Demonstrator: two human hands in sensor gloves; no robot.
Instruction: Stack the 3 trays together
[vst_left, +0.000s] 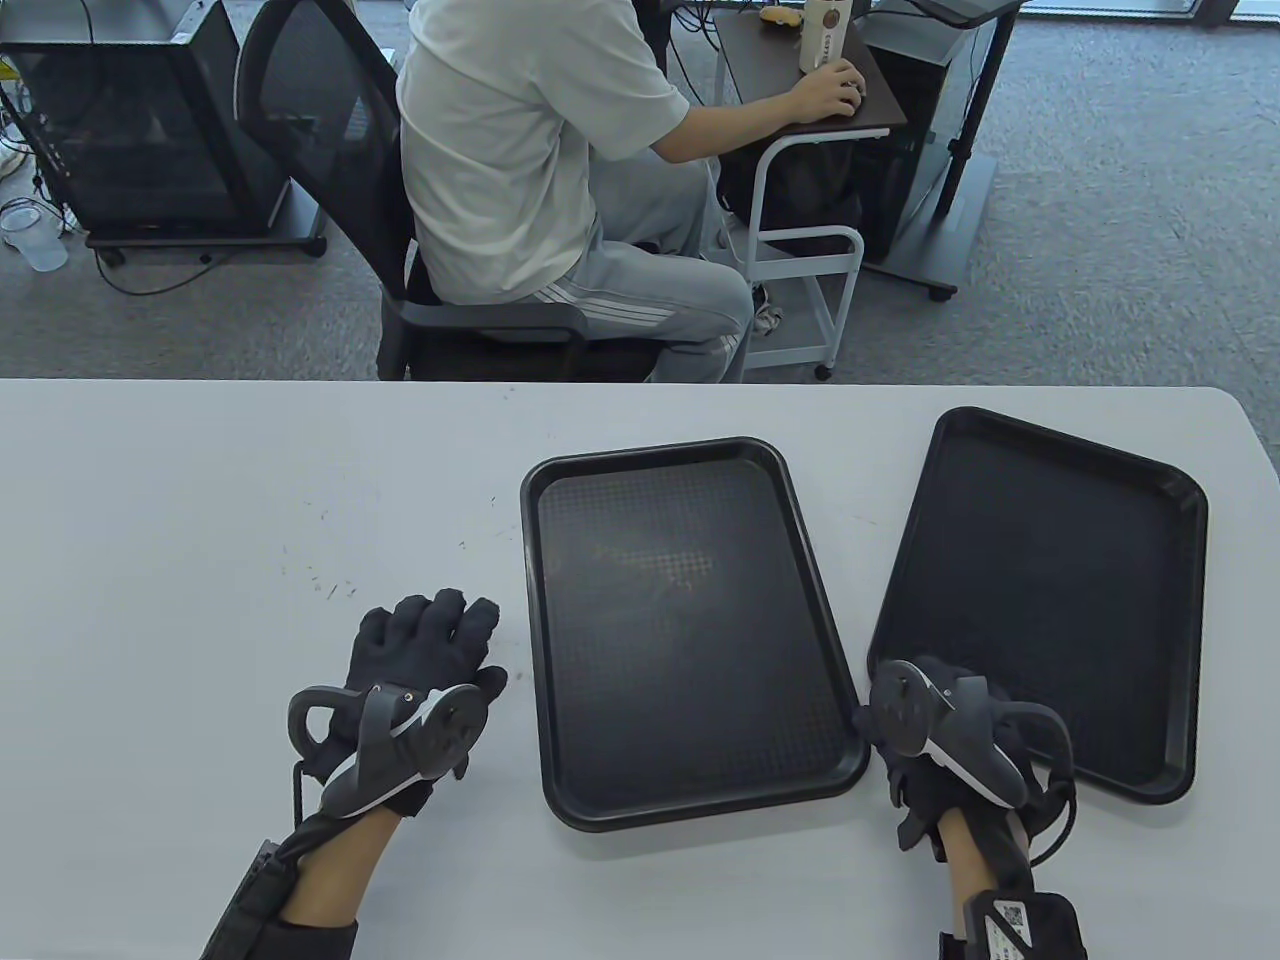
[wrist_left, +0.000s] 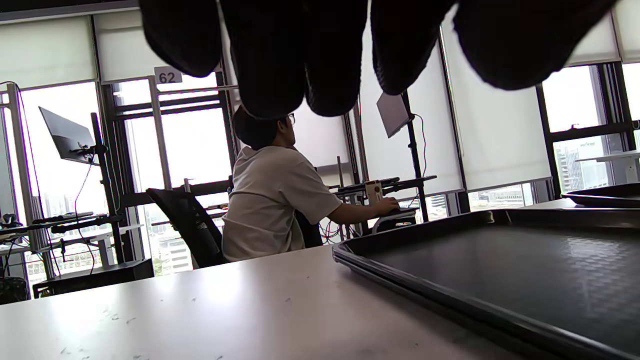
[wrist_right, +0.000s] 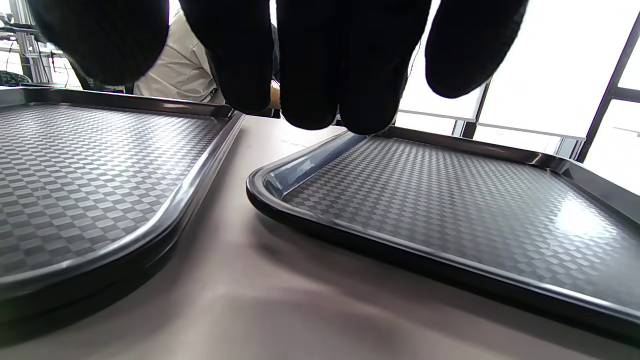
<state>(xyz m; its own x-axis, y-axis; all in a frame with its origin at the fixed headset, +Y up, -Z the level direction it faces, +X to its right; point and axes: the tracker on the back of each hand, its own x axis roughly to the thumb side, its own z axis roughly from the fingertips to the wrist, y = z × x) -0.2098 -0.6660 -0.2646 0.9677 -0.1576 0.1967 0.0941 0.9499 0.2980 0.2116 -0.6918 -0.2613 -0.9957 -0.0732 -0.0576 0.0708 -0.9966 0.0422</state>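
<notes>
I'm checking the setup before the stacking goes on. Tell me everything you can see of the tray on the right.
The right tray is black, plastic-looking, rectangular with rounded corners, a raised rim and a checkered textured floor. It lies flat and empty on the white table, turned slightly clockwise, apart from the middle tray. The right hand is over its near left corner; whether it touches is unclear.

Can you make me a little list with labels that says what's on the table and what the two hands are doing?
Table: white tabletop
Middle tray: black rectangular plastic tray with a checkered floor, flat on the table; it looks thicker, maybe two stacked, cannot tell
Right tray: black rectangular plastic tray, flat, angled, apart from the middle one
Left hand: black-gloved left hand, beside the middle tray, holding nothing
Right hand: black-gloved right hand, over the right tray's near left corner, not gripping it
</notes>
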